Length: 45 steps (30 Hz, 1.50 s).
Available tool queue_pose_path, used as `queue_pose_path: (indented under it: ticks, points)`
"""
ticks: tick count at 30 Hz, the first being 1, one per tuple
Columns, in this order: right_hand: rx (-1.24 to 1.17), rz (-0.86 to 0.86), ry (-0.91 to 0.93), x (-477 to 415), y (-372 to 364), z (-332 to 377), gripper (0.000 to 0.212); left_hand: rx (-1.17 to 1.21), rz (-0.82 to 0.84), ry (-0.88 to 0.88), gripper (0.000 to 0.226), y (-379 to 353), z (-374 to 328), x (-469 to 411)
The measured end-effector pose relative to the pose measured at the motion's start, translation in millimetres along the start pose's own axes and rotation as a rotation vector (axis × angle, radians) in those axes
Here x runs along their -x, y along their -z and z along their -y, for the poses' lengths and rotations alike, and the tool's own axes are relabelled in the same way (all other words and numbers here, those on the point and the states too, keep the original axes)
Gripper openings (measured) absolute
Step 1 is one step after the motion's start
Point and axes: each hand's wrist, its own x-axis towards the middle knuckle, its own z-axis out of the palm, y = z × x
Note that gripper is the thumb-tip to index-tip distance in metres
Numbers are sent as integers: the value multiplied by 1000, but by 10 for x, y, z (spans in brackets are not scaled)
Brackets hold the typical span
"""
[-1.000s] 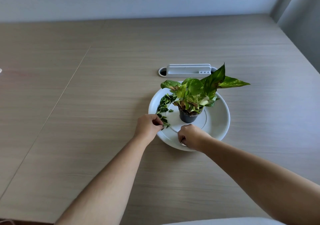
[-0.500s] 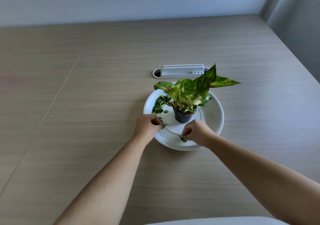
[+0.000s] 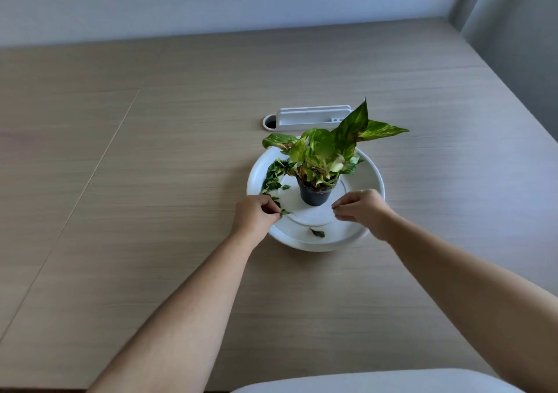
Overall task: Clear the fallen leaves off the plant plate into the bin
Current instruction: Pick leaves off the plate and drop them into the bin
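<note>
Wooden table [image 3: 151, 181]; left hand [image 3: 256, 216] pinching fallen leaves [image 3: 276, 178]

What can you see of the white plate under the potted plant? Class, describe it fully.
The white plate is round, smooth and glossy, seemingly plastic or ceramic, with a raised rim and a circular ridge inside. It lies flat on the wooden table. A small dark pot with a leafy plant stands at its centre. Fallen leaves are scattered along its left side, and one lone leaf lies near the front. The left hand pinches a leaf at its rim; the right hand hovers above.
</note>
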Motion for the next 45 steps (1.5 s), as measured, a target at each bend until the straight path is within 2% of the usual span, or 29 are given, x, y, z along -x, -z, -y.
queue_pose_path:
  ticks: [2, 4, 9, 12, 18, 22, 25, 27, 34, 36, 38, 41, 43, 45]
  points:
    - [-174, 5, -19, 89, 179, 11, 10, 1, -5, -5, 8, -26, -49, 59]
    - [-165, -10, 4, 210, 293, -26, 12, -6, -9, -10, 15, -73, -151, 140]
    - [182, -61, 108, 457, 417, -158, 9, -6, -27, -10, 24, -265, -390, 365]
    - [390, -57, 236, 551, 413, -51, 17, 5, -63, -2, 22, -322, -406, 474]
    - [789, 59, 443, 461, 117, 45, 29, -8, -90, 30, 16, -245, -282, 603]
    - [1030, 145, 450, 214, -133, 16, 42, 12, -107, 13, 10, -178, -211, 552]
    - [1200, 272, 433, 92, -265, 13, 51, 18, -99, 22, 10, -140, -155, 462]
    - [1259, 311, 439, 24, -326, -15, 52, 20, -104, 25, 12, -114, -100, 375]
    - [1269, 320, 450, -89, -389, -95, 32, 39, -84, 42, 16, -55, 20, 170]
    - [1240, 300, 446, -96, -392, -144, 29, 51, -67, 44, 19, -52, 21, 150]
    - [1073, 235, 391, -92, -362, -173, 25, 53, -57, 43, 23, -52, 13, 137]
    - [518, 59, 182, -109, -221, -137, 17, 65, -59, 41, 24, -51, -6, 120]
    - [142, 58, 51, -86, -120, -88, 13, 84, -48, 49, 21, -64, -27, 122]
    - [-34, 80, 4, -36, -20, -56, 13, 99, -27, 57, 17, -95, -64, 134]
